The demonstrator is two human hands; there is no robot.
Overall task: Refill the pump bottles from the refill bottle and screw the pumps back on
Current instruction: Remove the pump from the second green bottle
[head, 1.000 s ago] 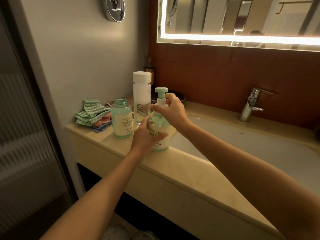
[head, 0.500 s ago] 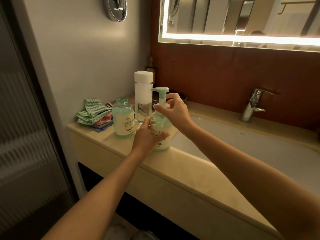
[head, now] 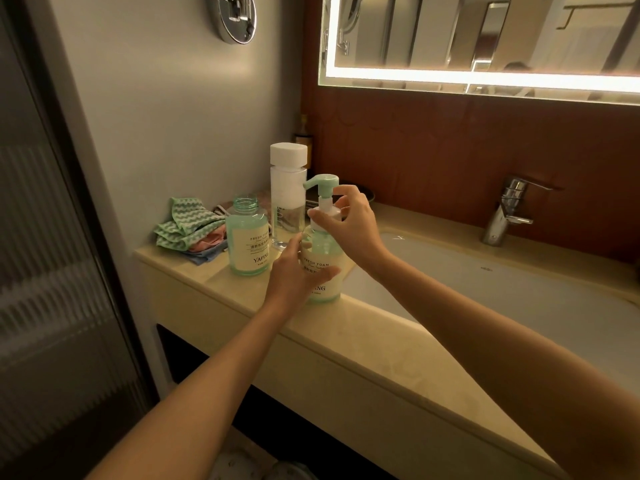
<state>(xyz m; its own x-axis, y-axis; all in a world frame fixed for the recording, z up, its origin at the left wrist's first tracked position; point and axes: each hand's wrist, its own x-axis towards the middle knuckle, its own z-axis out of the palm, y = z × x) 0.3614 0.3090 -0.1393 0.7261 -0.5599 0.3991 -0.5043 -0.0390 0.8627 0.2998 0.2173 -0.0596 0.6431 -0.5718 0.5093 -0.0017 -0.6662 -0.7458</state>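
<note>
Gripping the pump bottle [head: 322,264], upright on the desk [head: 363,341] by the sink [head: 485,292], round its smooth, likely slick, liquid-heavy body with left hand [head: 294,277], pinching the rigid collar [head: 325,212] with right hand [head: 355,226].

**A:** Entry one, the counter's [head: 363,344] left end?

**B:** A cloth pile [head: 187,226] is filling the corner against the wall [head: 156,133]. The open bottle [head: 247,244] is standing just beside it. The taller refill bottle [head: 288,188] is rising behind and closing off the back.

**A:** Entry two, the middle?

**B:** The pump bottle [head: 325,271] is standing by the basin's edge. The left hand [head: 294,275] is gripping its body and the right hand [head: 353,226] is pinching the pump [head: 323,192]. Both forearms are crossing the front edge and barring a frontal approach.

**A:** Entry three, free room?

**B:** The front counter strip is lying bare to the right. The sink basin [head: 485,296] is opening wide beyond it. The faucet [head: 502,216] is standing at the far rim, well apart from the bottles.
</note>
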